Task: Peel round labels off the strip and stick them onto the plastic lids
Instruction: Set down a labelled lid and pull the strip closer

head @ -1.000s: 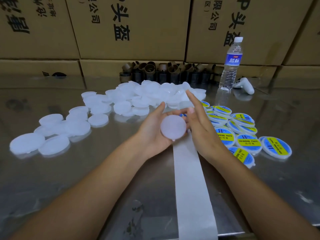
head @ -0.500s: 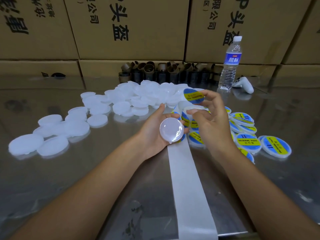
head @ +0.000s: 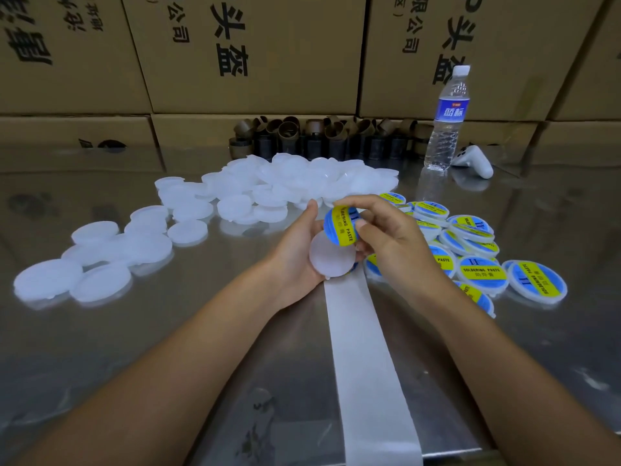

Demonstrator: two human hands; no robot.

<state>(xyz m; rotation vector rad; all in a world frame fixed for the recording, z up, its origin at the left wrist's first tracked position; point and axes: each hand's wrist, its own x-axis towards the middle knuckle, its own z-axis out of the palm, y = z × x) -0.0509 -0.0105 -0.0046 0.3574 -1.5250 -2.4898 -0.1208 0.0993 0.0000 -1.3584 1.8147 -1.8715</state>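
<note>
Blue and yellow, the label [head: 342,227] is what I see first. The right hand [head: 393,243] pinches it, with its fingers [head: 356,201] curled over the top edge and the thumb on the near side. The label is tilted and sits just over the far edge of a white lid [head: 331,260]. I cannot tell if the two touch. The left hand [head: 292,257] holds that lid, with fingers curled under it and the thumb sticking up beside the label. Both hands are over the shiny steel bench [head: 168,331]. A white strip [head: 366,358] lies on the bench and runs from under the hands toward me. Labelled lids [head: 480,274] are piled to the right of the hands. Plain lids [head: 193,210] are spread out to the left and behind. A bottle [head: 447,129] stands far right, near the boxes [head: 252,45].
</note>
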